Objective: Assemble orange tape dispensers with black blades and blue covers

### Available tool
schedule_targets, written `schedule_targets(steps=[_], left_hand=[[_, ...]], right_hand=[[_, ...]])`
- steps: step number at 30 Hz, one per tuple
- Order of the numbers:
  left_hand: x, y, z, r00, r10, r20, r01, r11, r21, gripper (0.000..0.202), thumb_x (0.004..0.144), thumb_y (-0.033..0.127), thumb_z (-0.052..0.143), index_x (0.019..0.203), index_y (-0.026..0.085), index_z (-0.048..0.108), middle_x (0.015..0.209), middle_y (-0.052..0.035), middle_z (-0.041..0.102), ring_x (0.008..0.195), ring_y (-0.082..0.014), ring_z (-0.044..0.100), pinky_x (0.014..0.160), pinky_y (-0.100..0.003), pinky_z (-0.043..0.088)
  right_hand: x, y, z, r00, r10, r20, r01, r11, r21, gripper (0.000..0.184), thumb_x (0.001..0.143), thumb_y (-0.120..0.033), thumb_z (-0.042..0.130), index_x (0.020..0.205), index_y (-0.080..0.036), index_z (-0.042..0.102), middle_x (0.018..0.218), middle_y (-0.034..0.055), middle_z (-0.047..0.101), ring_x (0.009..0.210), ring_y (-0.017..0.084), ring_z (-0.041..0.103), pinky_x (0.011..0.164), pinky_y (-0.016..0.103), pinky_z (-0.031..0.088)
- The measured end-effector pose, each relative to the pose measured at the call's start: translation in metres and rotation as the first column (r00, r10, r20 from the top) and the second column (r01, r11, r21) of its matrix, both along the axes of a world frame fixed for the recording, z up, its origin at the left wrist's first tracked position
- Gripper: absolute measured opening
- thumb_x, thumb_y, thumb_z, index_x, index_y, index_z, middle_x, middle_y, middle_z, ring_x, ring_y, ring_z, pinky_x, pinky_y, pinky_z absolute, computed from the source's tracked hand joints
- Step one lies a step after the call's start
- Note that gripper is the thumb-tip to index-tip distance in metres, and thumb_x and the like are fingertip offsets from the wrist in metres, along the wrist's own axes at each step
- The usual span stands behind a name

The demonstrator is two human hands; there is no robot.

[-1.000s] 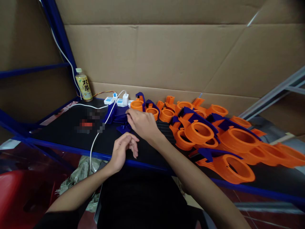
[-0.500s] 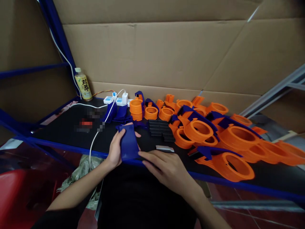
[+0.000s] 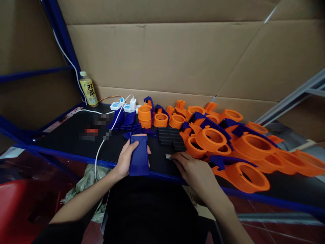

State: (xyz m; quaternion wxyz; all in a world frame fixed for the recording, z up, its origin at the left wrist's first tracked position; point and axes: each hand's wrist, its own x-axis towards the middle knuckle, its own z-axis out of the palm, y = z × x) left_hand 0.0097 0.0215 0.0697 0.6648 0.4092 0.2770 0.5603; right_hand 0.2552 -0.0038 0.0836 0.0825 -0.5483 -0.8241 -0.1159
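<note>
I hold a blue panel (image 3: pixel 139 159) in my left hand (image 3: pixel 124 159), thumb pressed on its face and fingers wrapped behind. Its long axis runs nearly straight away from me, the near end over the front edge of the tabletop (image 3: pixel 111 150), the broad face turned up toward me. The panel sits between my hands, snug in the left and apart from the right. My right hand (image 3: pixel 196 171) bends low, fingers close together at a small pale strip (image 3: pixel 168 156); they cover most of it, so I can't tell whether they grip it. Beyond lie black ridged pieces (image 3: pixel 169 136), with orange rings (image 3: pixel 210 139), hollow through the middle, crowding to their right. Farther back, stacked blue panels (image 3: pixel 128 121) rest near a white power strip (image 3: pixel 116 106) holding plugs. In the far left corner stands a capped bottle (image 3: pixel 88 89); its fill level is unclear.
</note>
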Motion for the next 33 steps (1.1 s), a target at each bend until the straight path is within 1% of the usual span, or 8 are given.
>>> schedule_targets(steps=[7, 11, 16, 19, 22, 25, 29, 33], left_hand=[[0.002, 0.000, -0.006, 0.998, -0.021, -0.061, 0.019, 0.999, -0.031, 0.055, 0.088, 0.047, 0.062, 0.134, 0.019, 0.051, 0.095, -0.0088, 0.076, 0.055, -0.0221, 0.071, 0.051, -0.036, 0.058], [0.004, 0.000, -0.003, 0.998, 0.036, -0.049, -0.037, 0.999, -0.017, 0.057, 0.092, 0.049, 0.055, 0.141, 0.019, 0.048, 0.099, -0.0096, 0.077, 0.058, -0.0232, 0.071, 0.055, -0.038, 0.059], [-0.001, 0.004, -0.001, 0.990, 0.143, 0.010, -0.143, 0.989, -0.036, 0.061, 0.095, 0.056, 0.047, 0.142, 0.018, 0.051, 0.109, -0.0120, 0.077, 0.070, -0.0200, 0.070, 0.062, -0.032, 0.060], [-0.006, 0.009, -0.003, 0.991, 0.063, 0.117, -0.061, 0.998, -0.021, 0.066, 0.095, 0.065, 0.035, 0.141, 0.019, 0.051, 0.116, -0.0150, 0.074, 0.067, -0.0211, 0.070, 0.050, -0.033, 0.058], [-0.007, 0.010, -0.005, 0.986, -0.018, 0.166, 0.010, 0.999, 0.047, 0.073, 0.094, 0.071, 0.025, 0.133, 0.017, 0.056, 0.119, -0.0171, 0.071, 0.066, -0.0225, 0.071, 0.045, -0.035, 0.058], [-0.004, 0.009, -0.006, 0.990, -0.025, 0.138, 0.014, 0.997, 0.078, 0.074, 0.094, 0.073, 0.024, 0.138, 0.021, 0.052, 0.119, -0.0150, 0.068, 0.063, -0.0227, 0.072, 0.044, -0.038, 0.059], [-0.002, 0.009, -0.006, 0.994, 0.042, 0.101, -0.048, 0.997, 0.057, 0.068, 0.096, 0.068, 0.028, 0.140, 0.021, 0.049, 0.116, -0.0130, 0.066, 0.060, -0.0211, 0.071, 0.042, -0.037, 0.059], [-0.003, 0.012, -0.007, 0.991, 0.073, 0.116, -0.076, 0.997, 0.027, 0.062, 0.097, 0.062, 0.034, 0.144, 0.022, 0.043, 0.109, -0.0094, 0.065, 0.058, -0.0195, 0.070, 0.040, -0.036, 0.058]], right_hand=[[-0.005, -0.003, 0.006, 0.998, 0.007, -0.060, -0.006, 1.000, 0.021, 0.028, 0.102, -0.025, 0.045, 0.114, -0.023, 0.070, 0.109, 0.0060, 0.075, 0.077, 0.020, 0.073, 0.059, 0.028, 0.051], [-0.026, -0.014, 0.016, 0.959, 0.213, -0.185, -0.210, 0.977, 0.036, 0.036, 0.100, -0.031, 0.054, 0.135, -0.027, 0.059, 0.121, 0.0058, 0.071, 0.094, 0.019, 0.072, 0.074, 0.029, 0.056], [-0.060, -0.012, 0.034, 0.911, 0.398, -0.109, -0.397, 0.917, 0.033, 0.034, 0.097, -0.023, 0.060, 0.130, -0.028, 0.064, 0.107, 0.0045, 0.073, 0.090, 0.015, 0.071, 0.069, 0.025, 0.050], [-0.073, 0.007, 0.048, 0.903, 0.423, -0.080, -0.419, 0.906, 0.056, 0.028, 0.100, -0.024, 0.054, 0.125, -0.025, 0.067, 0.106, 0.0060, 0.073, 0.088, 0.015, 0.069, 0.065, 0.023, 0.045], [-0.088, 0.037, 0.063, 0.939, 0.341, -0.040, -0.336, 0.936, 0.108, 0.028, 0.101, -0.023, 0.048, 0.122, -0.022, 0.067, 0.108, 0.0079, 0.072, 0.084, 0.016, 0.068, 0.063, 0.025, 0.042], [-0.110, 0.072, 0.073, 0.964, 0.264, 0.027, -0.265, 0.956, 0.126, 0.029, 0.101, -0.018, 0.044, 0.117, -0.019, 0.068, 0.105, 0.0097, 0.072, 0.081, 0.020, 0.069, 0.063, 0.028, 0.042], [-0.143, 0.109, 0.073, 0.964, 0.255, 0.077, -0.262, 0.960, 0.098, 0.030, 0.097, -0.007, 0.042, 0.108, -0.011, 0.070, 0.102, 0.0165, 0.073, 0.086, 0.024, 0.070, 0.070, 0.031, 0.047], [-0.163, 0.125, 0.064, 0.964, 0.260, 0.061, -0.265, 0.961, 0.076, 0.030, 0.095, -0.002, 0.043, 0.098, -0.009, 0.072, 0.096, 0.0156, 0.074, 0.090, 0.025, 0.071, 0.075, 0.033, 0.051]])
